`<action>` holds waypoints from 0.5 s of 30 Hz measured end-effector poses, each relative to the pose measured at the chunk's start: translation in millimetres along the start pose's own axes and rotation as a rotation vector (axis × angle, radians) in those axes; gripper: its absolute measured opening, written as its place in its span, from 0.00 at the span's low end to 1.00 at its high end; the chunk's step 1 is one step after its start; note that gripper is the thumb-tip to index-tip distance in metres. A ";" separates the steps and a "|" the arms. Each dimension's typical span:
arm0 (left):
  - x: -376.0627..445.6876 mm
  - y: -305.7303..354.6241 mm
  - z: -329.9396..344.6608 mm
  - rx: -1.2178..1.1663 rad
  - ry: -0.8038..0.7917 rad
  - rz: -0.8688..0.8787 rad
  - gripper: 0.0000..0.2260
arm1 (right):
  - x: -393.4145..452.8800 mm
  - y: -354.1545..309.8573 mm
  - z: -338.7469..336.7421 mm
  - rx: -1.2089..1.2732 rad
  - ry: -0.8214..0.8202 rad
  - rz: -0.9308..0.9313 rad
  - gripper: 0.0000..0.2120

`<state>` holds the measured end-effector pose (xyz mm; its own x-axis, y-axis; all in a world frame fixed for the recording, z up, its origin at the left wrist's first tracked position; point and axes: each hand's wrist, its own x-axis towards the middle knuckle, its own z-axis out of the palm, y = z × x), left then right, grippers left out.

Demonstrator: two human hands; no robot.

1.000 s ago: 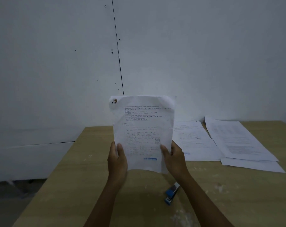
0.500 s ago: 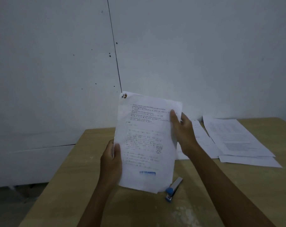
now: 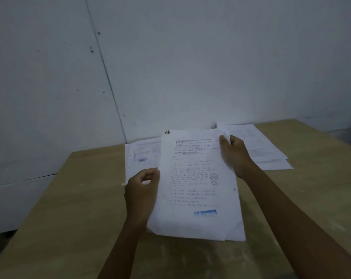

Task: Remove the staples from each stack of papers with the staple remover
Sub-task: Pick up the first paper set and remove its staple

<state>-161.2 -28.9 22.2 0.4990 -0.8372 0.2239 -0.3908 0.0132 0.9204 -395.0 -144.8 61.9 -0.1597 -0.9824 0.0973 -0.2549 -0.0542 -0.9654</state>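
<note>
The wooden tabletop (image 3: 301,198) meets a grey wall (image 3: 190,57) at its far edge. Above the tabletop's middle, a stapled stack of papers (image 3: 192,186) is held tilted, with its staple (image 3: 167,132) at the top left corner and a blue stamp (image 3: 205,213) near the bottom. Behind the stack to the right lie more sheets (image 3: 259,150); behind it to the left lies another sheet (image 3: 142,156). The right hand (image 3: 234,156) grips the stack's upper right edge. The left hand (image 3: 143,190) pinches its left edge.
</note>
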 end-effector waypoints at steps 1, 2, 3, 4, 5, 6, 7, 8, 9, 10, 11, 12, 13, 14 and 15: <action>-5.7 3.5 10.9 0.011 -0.022 0.008 0.06 | 0.9 8.5 -15.7 -0.026 0.014 0.014 0.17; -10.3 6.7 20.9 0.028 -0.052 0.026 0.05 | 1.4 16.9 -30.0 -0.047 0.027 0.022 0.16; -15.0 10.4 31.6 0.054 -0.089 0.051 0.05 | 1.0 25.5 -44.2 -0.062 0.044 0.026 0.16; -19.5 13.3 43.1 0.086 -0.123 0.078 0.06 | 0.2 33.7 -58.4 -0.070 0.061 0.029 0.16; -23.4 16.0 53.0 0.117 -0.148 0.101 0.06 | -0.9 41.0 -70.6 -0.074 0.075 0.034 0.16; -26.9 17.7 62.6 0.148 -0.173 0.116 0.07 | -3.0 48.0 -82.0 -0.074 0.089 0.043 0.16; -30.7 19.2 71.8 0.176 -0.197 0.129 0.08 | -5.1 54.9 -93.0 -0.074 0.104 0.054 0.15; -34.1 20.8 80.0 0.204 -0.220 0.147 0.09 | -5.8 60.8 -102.4 -0.082 0.126 0.060 0.15; -40.5 23.4 92.9 0.233 -0.246 0.166 0.09 | -7.5 69.4 -117.0 -0.108 0.163 0.065 0.15; -43.4 24.6 97.4 0.257 -0.250 0.180 0.09 | -7.7 73.5 -123.1 -0.162 0.189 0.048 0.16; -46.6 25.0 101.4 0.281 -0.249 0.193 0.08 | -7.9 78.2 -128.4 -0.234 0.213 0.021 0.18; -49.9 24.6 107.1 0.308 -0.250 0.208 0.08 | -7.2 82.8 -134.2 -0.315 0.235 -0.017 0.19; -52.8 22.9 112.8 0.337 -0.252 0.229 0.08 | -6.4 86.1 -138.0 -0.395 0.251 -0.068 0.20; -55.0 19.5 117.8 0.376 -0.255 0.255 0.08 | -5.3 89.1 -139.1 -0.461 0.256 -0.126 0.20; -57.1 14.7 122.7 0.428 -0.255 0.284 0.09 | -4.3 91.2 -138.2 -0.512 0.241 -0.190 0.19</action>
<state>-290.4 -48.0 -16.4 0.1472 -0.9390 0.3107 -0.7871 0.0790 0.6118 -549.4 -120.8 6.9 -0.2633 -0.8923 0.3666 -0.7180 -0.0726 -0.6922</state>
